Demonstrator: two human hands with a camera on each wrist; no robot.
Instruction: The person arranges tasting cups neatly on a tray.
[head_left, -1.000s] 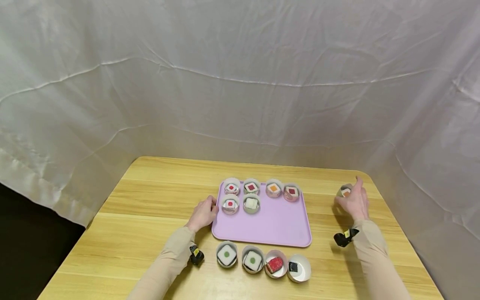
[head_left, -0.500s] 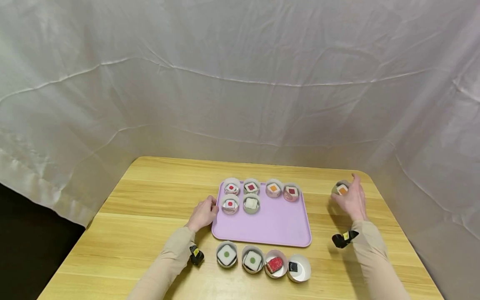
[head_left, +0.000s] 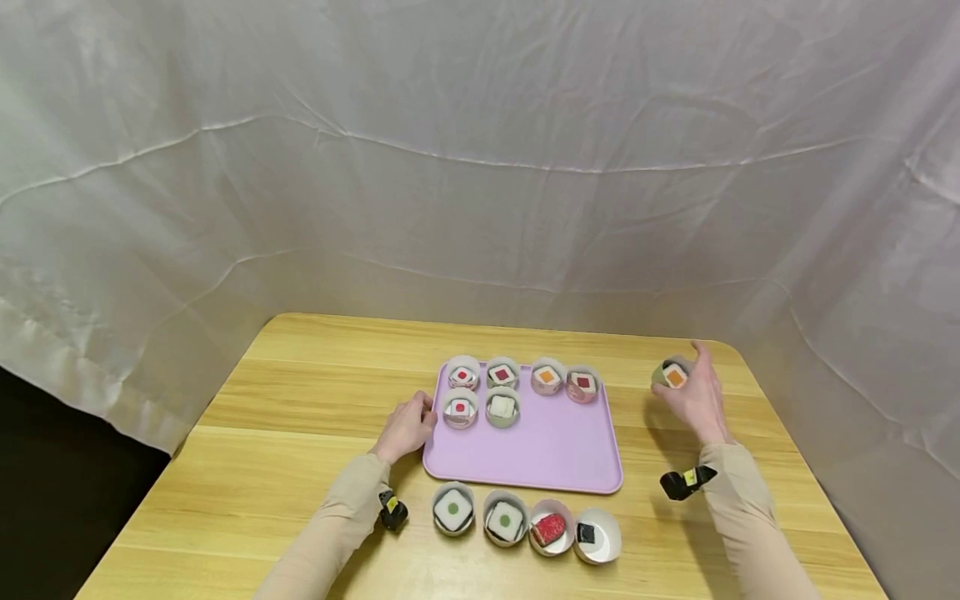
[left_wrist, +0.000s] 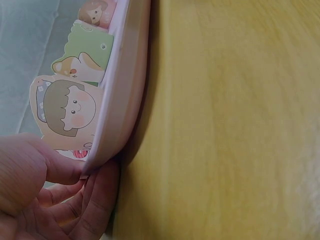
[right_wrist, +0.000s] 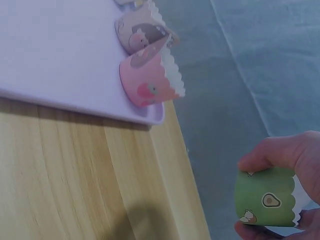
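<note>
My right hand [head_left: 699,403] grips a green paper baking cup [right_wrist: 267,199] between thumb and fingers, over the table's right side. Its side carries an avocado print, and a white square piece with an orange centre [head_left: 675,377] sits inside. My left hand [head_left: 408,428] pinches the left rim of a lilac tray [head_left: 547,462], thumb on top and fingers below in the left wrist view. Several paper cups with small pieces in them stand on the tray, four-cornered white ones among them, including a pink cup [right_wrist: 145,80] at its far right corner.
Along the tray's near side, paper cups stand in a row on the wooden table [head_left: 300,400]: two with green-dotted white pieces, one with a red piece [head_left: 550,529], one with a small black piece [head_left: 587,533]. A pale curtain [head_left: 480,208] hangs behind.
My right hand has moved left and slightly away with the green paper cup, bringing it nearer the tray. My left hand has stayed on the tray's rim.
</note>
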